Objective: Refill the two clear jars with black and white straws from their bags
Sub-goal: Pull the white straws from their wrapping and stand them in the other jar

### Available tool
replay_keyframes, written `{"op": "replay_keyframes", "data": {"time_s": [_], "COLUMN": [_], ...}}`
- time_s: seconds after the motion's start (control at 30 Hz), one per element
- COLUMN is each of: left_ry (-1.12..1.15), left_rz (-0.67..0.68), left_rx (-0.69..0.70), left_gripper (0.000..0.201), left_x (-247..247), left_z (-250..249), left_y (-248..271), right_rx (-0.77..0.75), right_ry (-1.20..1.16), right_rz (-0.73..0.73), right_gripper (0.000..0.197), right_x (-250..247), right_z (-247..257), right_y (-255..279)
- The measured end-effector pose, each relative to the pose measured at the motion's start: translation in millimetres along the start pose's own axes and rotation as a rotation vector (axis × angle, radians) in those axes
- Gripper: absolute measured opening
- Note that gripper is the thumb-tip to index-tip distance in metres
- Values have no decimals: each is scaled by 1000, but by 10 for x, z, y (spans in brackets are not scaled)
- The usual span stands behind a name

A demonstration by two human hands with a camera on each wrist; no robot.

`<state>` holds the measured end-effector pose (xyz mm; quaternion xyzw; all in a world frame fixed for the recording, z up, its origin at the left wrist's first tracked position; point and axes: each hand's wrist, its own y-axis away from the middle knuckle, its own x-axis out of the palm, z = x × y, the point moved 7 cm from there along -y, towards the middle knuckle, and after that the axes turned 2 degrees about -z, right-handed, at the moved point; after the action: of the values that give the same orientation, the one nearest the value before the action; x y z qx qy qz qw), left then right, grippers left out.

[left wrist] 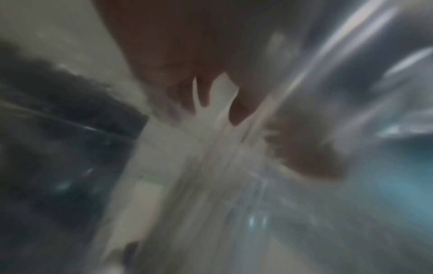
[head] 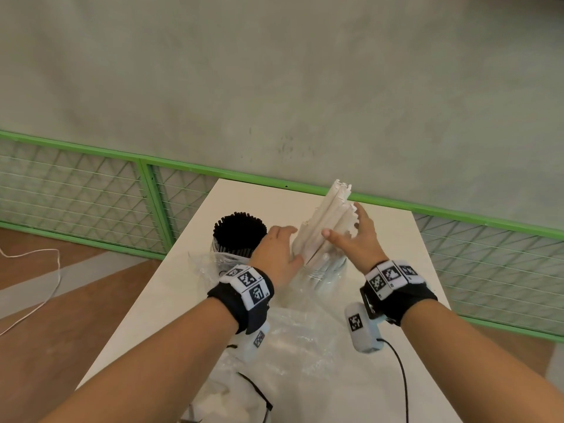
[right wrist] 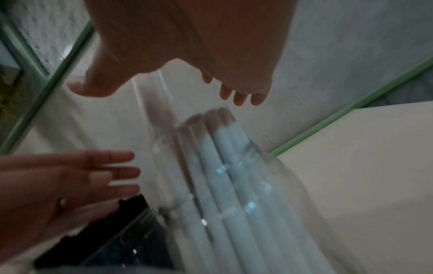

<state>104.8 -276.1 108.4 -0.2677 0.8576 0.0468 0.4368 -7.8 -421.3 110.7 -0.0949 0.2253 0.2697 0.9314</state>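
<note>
A leaning bundle of white straws (head: 325, 221) stands in the right clear jar (head: 328, 277) on the white table (head: 396, 254). My left hand (head: 279, 247) is open at the bundle's left side, the thumb close against it. On the bundle's right, my right hand (head: 354, 236) is open with fingers spread. In the right wrist view the white straws (right wrist: 222, 176) rise out of the jar (right wrist: 293, 185) below my right hand (right wrist: 234, 92), and the left hand (right wrist: 77, 181) shows straight fingers. The left jar (head: 232, 248) is packed with black straws (head: 238, 228). The left wrist view is blurred.
Crumpled clear plastic bags (head: 293, 340) lie on the table in front of the jars, under my forearms. A green mesh railing (head: 183, 169) runs along the table's far edge. Wooden floor (head: 61, 331) lies to the left of the table.
</note>
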Motion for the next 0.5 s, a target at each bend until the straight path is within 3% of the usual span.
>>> {"op": "replay_keyframes", "data": {"time_s": [0.1,0.2,0.27,0.33,0.4,0.5], "left_ry": [37,-20,-35,0,62,188], "left_rz": [71,237,327,351,310,220], "left_rx": [-133,-210,-225,-212,-209,-200], "left_gripper": [77,90,93,84,76,73], "left_x": [25,172,290,389,415,365], "left_z": [80,126,106,72,40,-4], "left_y": [-176,-302,-332,-345,-342,-339], "right_rx": [92,138,159,138,89,0], "right_ry": [2,-48,-74,-100,-117,-159], "right_rz": [99,190,207,144,73,45], "right_gripper": [144,155,145,115,94,87], "right_x": [84,254,325,327,299,285], "right_z": [-269,-436,-488,-488,-449,-333], "right_y": [155,163,115,78,49,31]}}
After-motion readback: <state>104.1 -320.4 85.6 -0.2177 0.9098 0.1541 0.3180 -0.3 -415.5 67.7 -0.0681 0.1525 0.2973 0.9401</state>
